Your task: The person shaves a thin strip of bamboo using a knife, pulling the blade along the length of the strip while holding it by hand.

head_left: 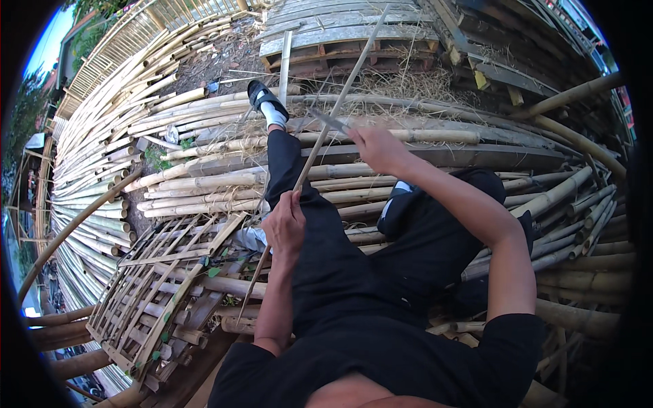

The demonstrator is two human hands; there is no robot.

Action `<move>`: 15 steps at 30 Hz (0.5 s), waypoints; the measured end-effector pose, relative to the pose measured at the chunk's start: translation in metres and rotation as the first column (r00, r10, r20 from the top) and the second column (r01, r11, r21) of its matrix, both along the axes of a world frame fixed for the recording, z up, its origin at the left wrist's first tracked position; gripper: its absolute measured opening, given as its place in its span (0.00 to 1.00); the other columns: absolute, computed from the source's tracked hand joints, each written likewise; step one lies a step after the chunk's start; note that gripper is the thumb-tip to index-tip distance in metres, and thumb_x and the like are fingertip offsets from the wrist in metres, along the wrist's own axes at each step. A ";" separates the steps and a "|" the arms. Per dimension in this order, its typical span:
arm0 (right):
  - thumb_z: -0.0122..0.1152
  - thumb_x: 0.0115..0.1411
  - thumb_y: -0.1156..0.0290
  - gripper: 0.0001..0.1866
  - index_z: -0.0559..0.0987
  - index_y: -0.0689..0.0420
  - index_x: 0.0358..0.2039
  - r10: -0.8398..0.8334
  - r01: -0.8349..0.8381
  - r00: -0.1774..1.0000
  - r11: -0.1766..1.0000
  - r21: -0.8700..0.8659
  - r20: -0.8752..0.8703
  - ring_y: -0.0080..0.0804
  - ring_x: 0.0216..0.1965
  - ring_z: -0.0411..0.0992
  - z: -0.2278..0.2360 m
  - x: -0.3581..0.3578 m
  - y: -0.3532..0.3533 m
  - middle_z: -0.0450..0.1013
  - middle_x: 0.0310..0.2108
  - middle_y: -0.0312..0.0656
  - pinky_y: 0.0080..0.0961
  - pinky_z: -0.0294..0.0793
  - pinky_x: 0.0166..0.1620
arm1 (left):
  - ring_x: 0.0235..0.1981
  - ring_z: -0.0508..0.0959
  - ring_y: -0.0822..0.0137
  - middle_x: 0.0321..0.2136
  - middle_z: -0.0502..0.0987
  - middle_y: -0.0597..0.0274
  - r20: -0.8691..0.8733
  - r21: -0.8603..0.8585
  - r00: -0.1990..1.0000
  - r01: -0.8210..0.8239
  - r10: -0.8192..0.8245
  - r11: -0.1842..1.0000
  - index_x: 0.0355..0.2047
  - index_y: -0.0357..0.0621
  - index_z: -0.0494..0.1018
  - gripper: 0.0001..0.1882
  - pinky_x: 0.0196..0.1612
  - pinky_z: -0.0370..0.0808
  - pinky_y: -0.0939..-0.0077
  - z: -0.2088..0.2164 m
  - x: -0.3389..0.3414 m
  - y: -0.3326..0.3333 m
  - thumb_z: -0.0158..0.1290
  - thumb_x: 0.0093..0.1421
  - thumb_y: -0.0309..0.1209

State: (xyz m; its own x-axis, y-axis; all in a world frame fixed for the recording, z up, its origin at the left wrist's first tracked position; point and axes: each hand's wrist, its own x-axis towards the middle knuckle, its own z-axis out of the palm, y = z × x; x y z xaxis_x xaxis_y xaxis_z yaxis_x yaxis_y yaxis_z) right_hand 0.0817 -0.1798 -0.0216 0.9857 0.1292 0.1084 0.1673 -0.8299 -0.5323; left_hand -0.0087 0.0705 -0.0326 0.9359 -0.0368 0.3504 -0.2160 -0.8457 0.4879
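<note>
Left hand (285, 221) is gripping the bamboo strip (354, 75), which is running near-left to far-right. Right hand (379, 146), clenched round a knife (330, 121), is holding it crosswise, farther along; contact unclear.

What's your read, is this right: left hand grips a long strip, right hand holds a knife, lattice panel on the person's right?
Wrong side: the head view shows the lattice panel on the person's left. The left hand does grip the long strip, and the right hand holds a knife.
</note>
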 end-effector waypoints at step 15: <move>0.39 0.67 0.56 0.24 0.77 0.63 0.31 -0.028 0.029 0.965 1.000 -0.001 -0.263 0.55 0.37 0.73 0.004 -0.005 0.015 0.74 0.32 0.58 0.50 0.69 0.41 | 0.19 0.76 0.51 0.19 0.75 0.56 -0.012 0.070 1.000 0.005 -0.004 0.998 0.28 0.46 0.70 0.11 0.20 0.67 0.60 0.002 0.003 -0.004 0.46 0.65 0.37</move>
